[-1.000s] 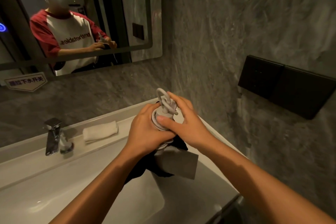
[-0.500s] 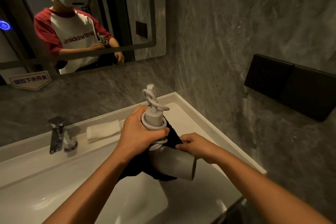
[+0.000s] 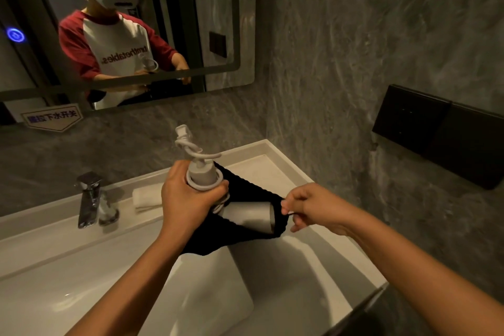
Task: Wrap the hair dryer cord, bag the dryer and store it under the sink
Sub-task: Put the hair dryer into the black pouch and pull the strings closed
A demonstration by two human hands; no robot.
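My left hand (image 3: 188, 199) grips the handle of a grey hair dryer (image 3: 245, 214), held over the sink with the handle up and the barrel pointing right. The white cord (image 3: 201, 157) is coiled around the handle, and its plug (image 3: 182, 131) sticks up at the top. A black cloth bag (image 3: 245, 194) hangs behind and under the dryer. My right hand (image 3: 313, 209) pinches the bag's right edge just beside the barrel's mouth, pulling it outward.
The white sink basin (image 3: 81, 267) fills the lower frame, with a chrome tap (image 3: 88, 199) at left and a folded white towel (image 3: 146, 196) on the ledge. A mirror (image 3: 223, 35) hangs above. Black panels (image 3: 441, 131) are mounted on the grey right wall.
My right hand left the cord at the handle's top, dropped to the barrel and now pinches the bag's edge farther right. The dryer has risen slightly and the bag is spread wider.
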